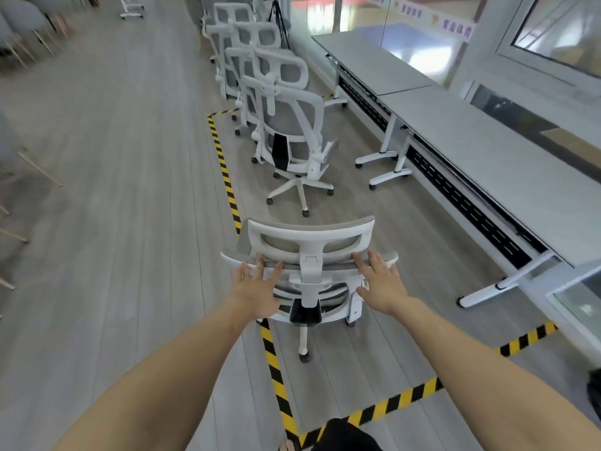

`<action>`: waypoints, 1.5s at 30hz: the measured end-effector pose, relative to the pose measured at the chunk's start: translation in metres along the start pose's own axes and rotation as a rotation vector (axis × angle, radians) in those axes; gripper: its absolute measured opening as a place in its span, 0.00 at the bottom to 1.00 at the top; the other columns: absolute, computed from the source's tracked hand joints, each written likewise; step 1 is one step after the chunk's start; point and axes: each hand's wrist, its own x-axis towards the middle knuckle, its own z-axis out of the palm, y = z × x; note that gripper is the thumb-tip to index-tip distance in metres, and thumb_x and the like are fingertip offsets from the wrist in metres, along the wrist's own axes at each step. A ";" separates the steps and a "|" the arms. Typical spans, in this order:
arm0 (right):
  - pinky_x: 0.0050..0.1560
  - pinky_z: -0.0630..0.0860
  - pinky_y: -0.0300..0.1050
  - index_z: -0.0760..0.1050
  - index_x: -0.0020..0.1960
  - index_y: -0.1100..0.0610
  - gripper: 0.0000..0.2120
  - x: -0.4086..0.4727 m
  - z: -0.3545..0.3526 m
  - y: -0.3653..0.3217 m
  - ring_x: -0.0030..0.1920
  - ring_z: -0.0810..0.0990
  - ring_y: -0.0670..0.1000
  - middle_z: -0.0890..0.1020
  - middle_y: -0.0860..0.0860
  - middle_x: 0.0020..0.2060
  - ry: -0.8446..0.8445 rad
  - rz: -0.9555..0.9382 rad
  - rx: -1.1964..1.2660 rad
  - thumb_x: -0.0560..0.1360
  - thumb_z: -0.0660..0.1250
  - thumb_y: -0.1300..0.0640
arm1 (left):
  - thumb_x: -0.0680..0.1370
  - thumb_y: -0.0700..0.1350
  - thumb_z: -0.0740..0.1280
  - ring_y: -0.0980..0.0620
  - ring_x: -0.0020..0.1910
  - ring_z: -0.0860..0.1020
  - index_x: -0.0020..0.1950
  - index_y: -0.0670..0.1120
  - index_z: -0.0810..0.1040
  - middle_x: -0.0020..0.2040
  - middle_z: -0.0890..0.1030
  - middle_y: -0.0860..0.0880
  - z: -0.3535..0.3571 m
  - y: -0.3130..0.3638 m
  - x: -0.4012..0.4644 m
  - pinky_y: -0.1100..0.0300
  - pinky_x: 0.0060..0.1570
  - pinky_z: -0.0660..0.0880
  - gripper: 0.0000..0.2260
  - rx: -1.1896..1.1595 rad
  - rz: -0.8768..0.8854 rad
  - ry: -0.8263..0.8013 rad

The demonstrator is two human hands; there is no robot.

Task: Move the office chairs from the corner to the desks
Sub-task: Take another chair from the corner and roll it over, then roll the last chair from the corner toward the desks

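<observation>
A white office chair with grey mesh point(310, 237) stands right in front of me, its back toward me. My left hand point(257, 288) lies with straight fingers on the left of the backrest's top edge. My right hand point(380, 283) lies the same way on the right of that edge. Ahead, a second chair point(292, 131) stands alone on the floor. Behind it several more chairs point(247, 60) are lined up toward the far corner. Grey desks point(487, 151) on white wheeled legs run along the right wall.
Yellow-black tape point(224, 164) marks a rectangle on the grey plank floor around the chairs and desks. Open floor lies to the left of the tape. Grey chairs with wooden legs point(19, 34) stand blurred at the far left. Windows line the right wall.
</observation>
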 end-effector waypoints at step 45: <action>0.73 0.68 0.55 0.69 0.76 0.51 0.23 0.202 -0.071 -0.081 0.75 0.67 0.57 0.69 0.54 0.74 0.213 0.511 0.339 0.81 0.61 0.53 | 0.80 0.51 0.59 0.40 0.73 0.64 0.77 0.50 0.62 0.75 0.65 0.43 -0.192 -0.055 0.295 0.38 0.68 0.67 0.24 -0.036 0.379 0.167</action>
